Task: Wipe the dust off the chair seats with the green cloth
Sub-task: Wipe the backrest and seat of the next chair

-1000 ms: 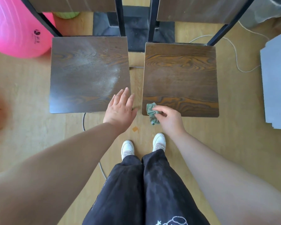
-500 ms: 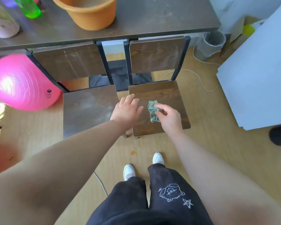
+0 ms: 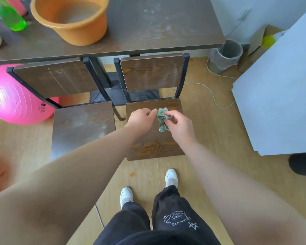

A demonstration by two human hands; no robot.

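The dark surface [image 3: 157,32] ran across at 12 o'clock. Below it, the left chair seat [image 3: 81,124], at 9 o'clock of its neighbour, carried a pale dusty film and looked unwiped. The right chair seat [image 3: 154,147] looked cleaner. Both hands met over the right seat's far half. The right hand [image 3: 181,128] pinched the crumpled green cloth [image 3: 162,119] between thumb and fingers. The left hand [image 3: 141,117], fingers curled, nipped the cloth's 10 o'clock edge, probably to spread or refold it for the next wipe.

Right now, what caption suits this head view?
Right hand holds the crumpled green cloth over the right chair seat, left hand beside it; left chair seat looks dusty.
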